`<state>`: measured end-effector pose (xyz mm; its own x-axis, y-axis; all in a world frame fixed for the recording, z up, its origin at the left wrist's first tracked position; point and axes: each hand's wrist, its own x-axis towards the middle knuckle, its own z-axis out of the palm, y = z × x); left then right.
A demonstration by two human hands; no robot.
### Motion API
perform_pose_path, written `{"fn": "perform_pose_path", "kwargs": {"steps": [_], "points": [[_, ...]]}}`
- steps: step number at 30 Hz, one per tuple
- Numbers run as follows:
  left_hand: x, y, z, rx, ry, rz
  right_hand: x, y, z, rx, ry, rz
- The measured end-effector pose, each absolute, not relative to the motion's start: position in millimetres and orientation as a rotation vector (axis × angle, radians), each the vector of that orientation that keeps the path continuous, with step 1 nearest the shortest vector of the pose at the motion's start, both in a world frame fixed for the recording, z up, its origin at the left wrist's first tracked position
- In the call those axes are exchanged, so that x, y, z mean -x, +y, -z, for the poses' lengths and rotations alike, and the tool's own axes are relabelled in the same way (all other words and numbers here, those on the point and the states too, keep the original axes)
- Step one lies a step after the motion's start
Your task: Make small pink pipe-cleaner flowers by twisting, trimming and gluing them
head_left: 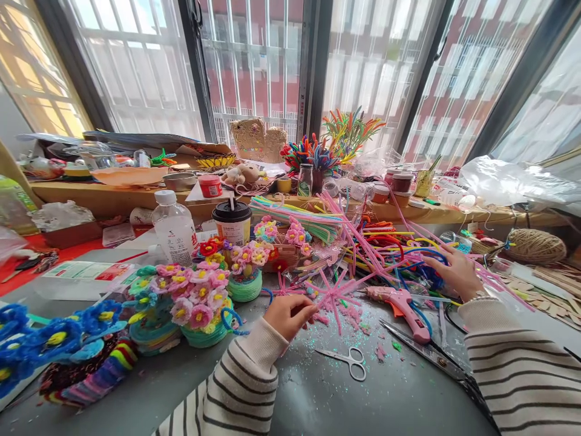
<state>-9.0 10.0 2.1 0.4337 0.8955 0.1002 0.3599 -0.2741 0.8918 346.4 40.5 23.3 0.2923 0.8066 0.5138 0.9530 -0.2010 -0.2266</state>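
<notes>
Some blurred print (pixel 176 240) marks bottle (pixel 171 225) and cup (pixel 233 230) beyond left hand (pixel 288 316).

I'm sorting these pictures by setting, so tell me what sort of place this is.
Probably a craft workspace: a pink glue gun and small scissors lie on the table, near loose coloured fuzzy stems and potted flowers that look made from similar material.
</notes>
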Motion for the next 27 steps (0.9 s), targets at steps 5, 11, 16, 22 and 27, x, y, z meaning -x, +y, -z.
{"fn": "perform_pose_path", "kwargs": {"steps": [5, 11, 16, 22, 27], "points": [[9, 11, -3, -1.832, 1.071, -0.924, -313, 24, -18, 1.997, -1.419, 0.800], [11, 10, -5, -1.854, 1.124, -0.990, -208, -5, -3, 1.382, -1.447, -0.555], [7, 6, -5, -1.809, 1.065, -0.892, -146, -19, 5, 1.136, -1.342, -1.100], [7, 8, 0, -1.669, 1.041, -0.860, -146, -18, 13, 1.144, -1.347, -1.161], [9, 11, -6, -1.550, 1.046, -0.965, -147, -21, 15, 1.152, -1.450, -1.289]]}}
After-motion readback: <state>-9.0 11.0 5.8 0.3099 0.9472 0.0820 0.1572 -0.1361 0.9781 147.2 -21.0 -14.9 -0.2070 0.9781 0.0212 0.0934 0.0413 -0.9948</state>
